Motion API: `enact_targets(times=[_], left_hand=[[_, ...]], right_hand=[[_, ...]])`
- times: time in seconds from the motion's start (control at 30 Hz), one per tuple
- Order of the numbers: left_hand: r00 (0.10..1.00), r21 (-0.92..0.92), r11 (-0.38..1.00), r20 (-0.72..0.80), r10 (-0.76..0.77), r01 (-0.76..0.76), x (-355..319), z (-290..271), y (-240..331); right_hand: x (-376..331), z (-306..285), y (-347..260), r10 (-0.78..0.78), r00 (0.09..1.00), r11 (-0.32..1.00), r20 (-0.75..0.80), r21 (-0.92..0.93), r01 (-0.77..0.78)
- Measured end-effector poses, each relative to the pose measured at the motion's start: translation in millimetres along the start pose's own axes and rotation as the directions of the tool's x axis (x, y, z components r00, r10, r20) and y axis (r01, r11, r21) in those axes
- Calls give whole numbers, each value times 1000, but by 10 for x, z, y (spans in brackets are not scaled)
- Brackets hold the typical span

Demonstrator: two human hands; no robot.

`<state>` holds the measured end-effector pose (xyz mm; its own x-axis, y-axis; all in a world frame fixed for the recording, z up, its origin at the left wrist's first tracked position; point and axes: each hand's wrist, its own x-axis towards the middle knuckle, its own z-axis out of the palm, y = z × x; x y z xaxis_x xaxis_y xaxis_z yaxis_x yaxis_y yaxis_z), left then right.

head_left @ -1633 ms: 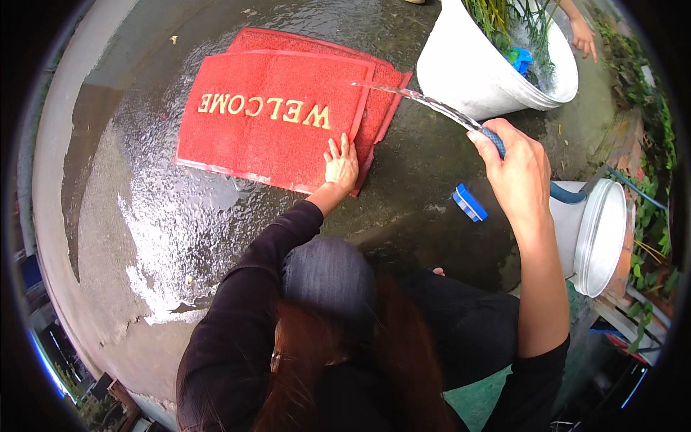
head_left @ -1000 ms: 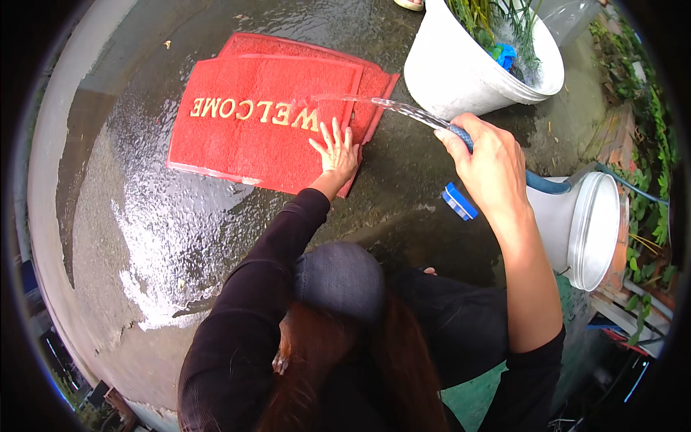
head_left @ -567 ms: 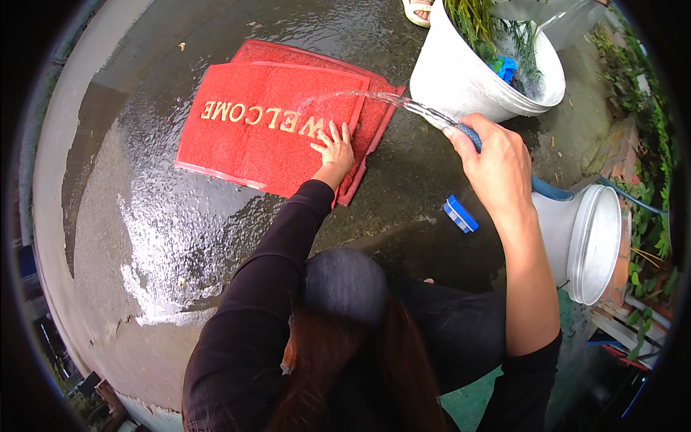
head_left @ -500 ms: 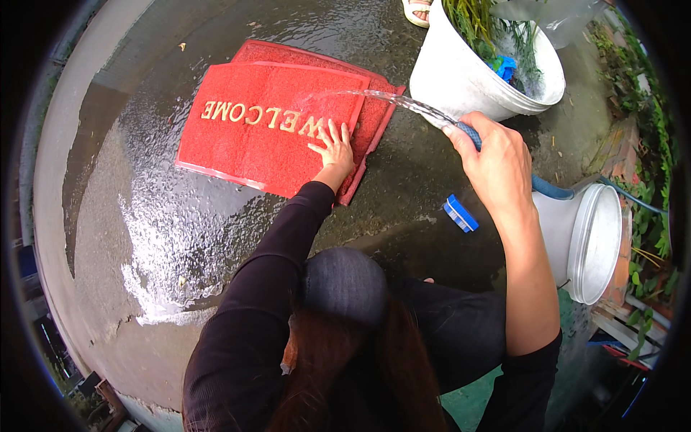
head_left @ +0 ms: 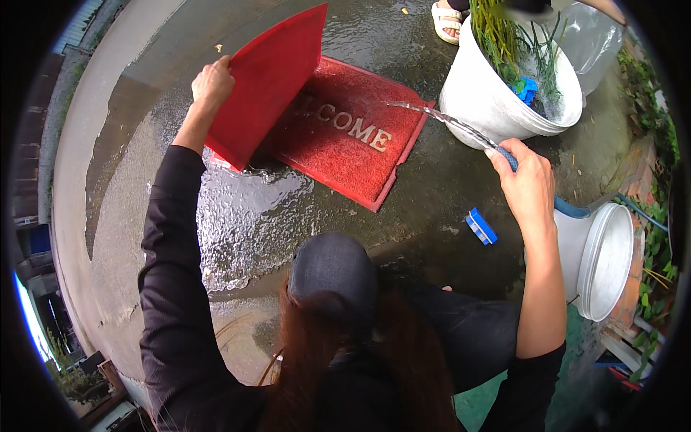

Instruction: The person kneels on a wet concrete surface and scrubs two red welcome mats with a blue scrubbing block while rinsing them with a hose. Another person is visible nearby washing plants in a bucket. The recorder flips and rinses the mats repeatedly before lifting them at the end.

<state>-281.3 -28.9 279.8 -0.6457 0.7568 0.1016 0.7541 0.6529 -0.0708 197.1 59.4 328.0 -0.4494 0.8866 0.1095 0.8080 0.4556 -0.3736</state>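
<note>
My left hand (head_left: 214, 82) grips the edge of a red doormat (head_left: 270, 75), which is lifted and tilted with its smooth underside showing. Under and beside it lies a second red doormat (head_left: 360, 164) with pale raised letters, flat on the wet floor and partly covered. My right hand (head_left: 529, 181) is closed around the end of a blue hose (head_left: 508, 157). From the hose a stream of water (head_left: 457, 126) runs left onto the lower mat. A blue scrub brush (head_left: 481, 226) rests on the floor below my right hand, touched by neither hand.
A white bucket (head_left: 461, 79) with green plants and something blue inside stands at the upper right. Another white bucket (head_left: 584, 273) lies on its side by my right forearm. Beyond the first bucket shows another person's sandalled foot (head_left: 447, 23). Plants and bricks line the right edge.
My left hand has gone from pressing flat on the upper mat to lifting it by its edge, up and leftward. The lower mat's lettering is uncovered. The water stream now falls on the lower mat.
</note>
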Motion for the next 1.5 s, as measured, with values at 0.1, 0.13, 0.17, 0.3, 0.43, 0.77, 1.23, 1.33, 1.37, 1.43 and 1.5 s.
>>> enact_targets(times=[0.1, 0.13, 0.17, 0.3, 0.43, 0.77, 1.23, 1.33, 1.37, 1.43, 1.5], left_hand=[[979, 75, 992, -187, -86, 101, 664, -695, -432], [960, 93, 988, -263, -98, 126, 829, -910, -456], [929, 119, 977, -349, -124, 176, 941, -1206, -601], [836, 163, 962, -540, -100, 220, 1284, -1985, -808], [739, -18, 999, -674, 17, -40, 1268, -1883, -529], [943, -160, 930, -95, 320, -331, 67, 736, 671], [890, -279, 880, 142, 434, -385, -1462, 2303, 2304], [840, -153, 912, 355, 411, -381, -1544, 2320, 2603], [829, -94, 916, 399, 393, -389, -1561, 2382, 2608], [863, -52, 946, 395, 315, -321, -1686, 2501, 2590], [825, -187, 965, 503, 256, -185, -1798, 2195, 2780]], right_hand=[[-11, -27, -17, 32, 999, 999, 11, -11, -32], [-37, -43, -20, 64, 998, 998, 27, -12, -64], [-32, -62, -58, 72, 996, 997, 43, 4, -73], [-55, -91, -117, 47, 999, 999, -3, -7, -47], [5, -50, -145, 39, 998, 999, -43, -33, -41], [74, 84, -173, -43, 996, 998, -84, -39, 40], [141, 319, 30, -41, 964, 993, 261, -95, 68], [44, 509, 154, -42, 941, 989, 336, -122, 88], [48, 548, 137, -51, 935, 988, 350, -116, 97], [30, 602, 106, -64, 936, 991, 347, -89, 101], [28, 643, 166, -53, 940, 992, 336, -91, 88]])
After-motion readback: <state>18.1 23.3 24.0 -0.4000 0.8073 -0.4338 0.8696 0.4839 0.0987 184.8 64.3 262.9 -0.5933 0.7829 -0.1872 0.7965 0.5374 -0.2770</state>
